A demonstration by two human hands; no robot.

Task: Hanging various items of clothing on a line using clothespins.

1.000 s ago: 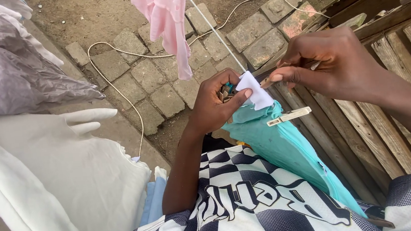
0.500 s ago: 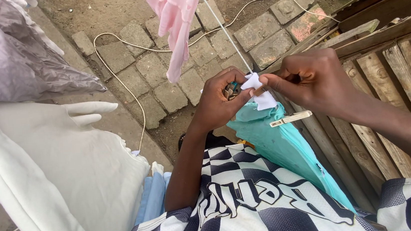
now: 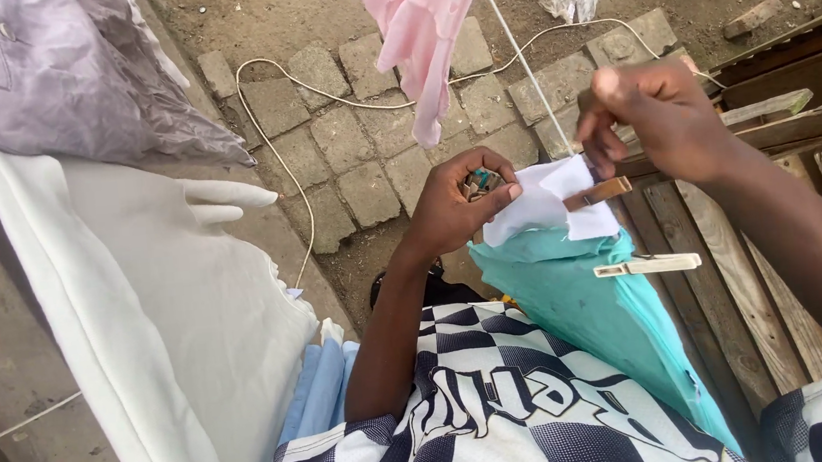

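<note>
Here, at nine o'clock, a white sheet [image 3: 169, 325] hangs beside a grey garment [image 3: 55, 79]. Toward center, the left hand [image 3: 459, 206] is curled shut around a clutch of clothespegs [image 3: 479, 183], its thumb pressing a small white cloth [image 3: 545, 210] on the clothesline [image 3: 520, 55]. A wooden peg [image 3: 596, 193] clips that cloth; a teal garment [image 3: 590, 314] hangs below with a pale peg [image 3: 647, 264]. At two o'clock, the right hand [image 3: 657, 122] hovers just above, fingers loosely bent, gripping nothing.
</note>
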